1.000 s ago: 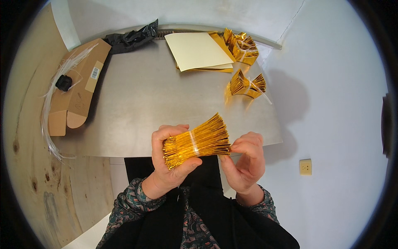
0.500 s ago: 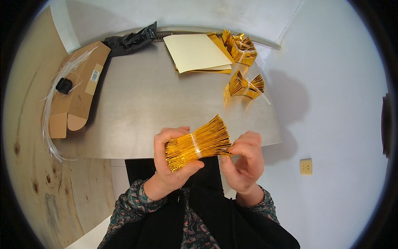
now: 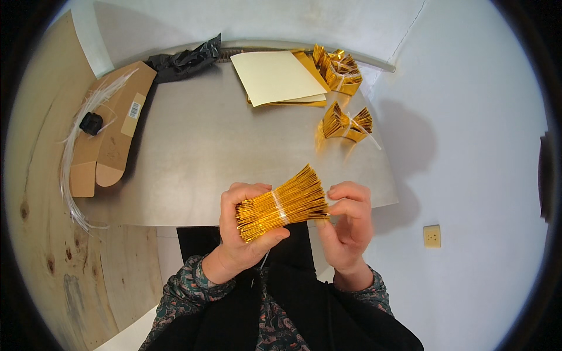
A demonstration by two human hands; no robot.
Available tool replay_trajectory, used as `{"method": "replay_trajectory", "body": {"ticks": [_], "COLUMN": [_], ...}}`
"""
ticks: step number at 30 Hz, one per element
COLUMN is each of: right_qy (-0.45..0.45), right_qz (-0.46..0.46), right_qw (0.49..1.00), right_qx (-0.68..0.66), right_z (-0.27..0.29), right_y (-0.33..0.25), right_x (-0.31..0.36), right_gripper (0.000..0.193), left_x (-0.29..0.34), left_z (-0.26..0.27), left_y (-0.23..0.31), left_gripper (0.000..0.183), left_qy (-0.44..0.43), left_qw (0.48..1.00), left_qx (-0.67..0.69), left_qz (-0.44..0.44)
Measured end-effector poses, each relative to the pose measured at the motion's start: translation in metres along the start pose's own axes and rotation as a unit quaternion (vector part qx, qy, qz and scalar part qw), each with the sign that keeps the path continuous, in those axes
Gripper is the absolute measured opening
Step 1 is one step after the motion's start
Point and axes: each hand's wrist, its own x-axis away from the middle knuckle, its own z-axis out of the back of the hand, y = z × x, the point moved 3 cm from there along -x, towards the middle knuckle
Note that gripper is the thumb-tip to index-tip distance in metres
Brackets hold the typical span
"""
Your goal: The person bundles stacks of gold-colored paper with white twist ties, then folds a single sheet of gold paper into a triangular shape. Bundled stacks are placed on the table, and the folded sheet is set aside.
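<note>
A bundle of folded gold foil paper (image 3: 284,203), cinched round its middle by a thin white tie, is held over the table's near edge. My left hand (image 3: 237,225) is closed round its left end, thumb along the lower side and fingers behind. At the lower right corner, my right hand (image 3: 348,225) has its thumb and curled fingers on the outermost folds, pinching the edge. The bundle tilts up to the right, and its right end fans out wider than its waist.
On the metal table (image 3: 187,140), a similar tied gold bundle (image 3: 348,123) stands at right, with more gold bundles (image 3: 338,70) behind it. Cream and gold sheets (image 3: 281,79) lie at the back. At left are a cardboard box (image 3: 111,131), white plastic ties (image 3: 73,137) and black plastic (image 3: 184,58).
My right index finger has lifted slightly and the thumb has shifted down along the bundle's corner. The bundle and my left hand have moved very slightly right.
</note>
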Motion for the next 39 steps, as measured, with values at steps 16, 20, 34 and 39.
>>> {"method": "replay_trajectory", "body": {"ticks": [16, 20, 34, 39], "right_qy": [-0.064, -0.042, -0.060, -0.011], "right_qz": [-0.108, -0.089, -0.059, -0.045], "right_qw": [0.991, 0.992, 0.996, 0.999], "right_qx": [-0.046, -0.077, -0.034, -0.029], "right_z": [-0.019, -0.019, -0.016, -0.025], "right_y": [-0.011, -0.010, 0.006, 0.004], "right_x": [-0.018, -0.021, -0.017, -0.012], "right_gripper": [0.053, 0.042, 0.080, 0.083], "left_x": [-0.010, -0.010, -0.017, -0.030], "left_z": [-0.009, -0.011, -0.013, -0.009], "left_y": [0.012, 0.010, 0.007, 0.010], "left_gripper": [0.080, 0.080, 0.100, 0.122], "left_qy": [-0.045, -0.045, -0.079, -0.081], "left_qw": [0.970, 0.972, 0.992, 0.993], "left_qx": [-0.136, -0.130, -0.041, -0.018], "left_qz": [-0.195, -0.189, -0.090, -0.086]}}
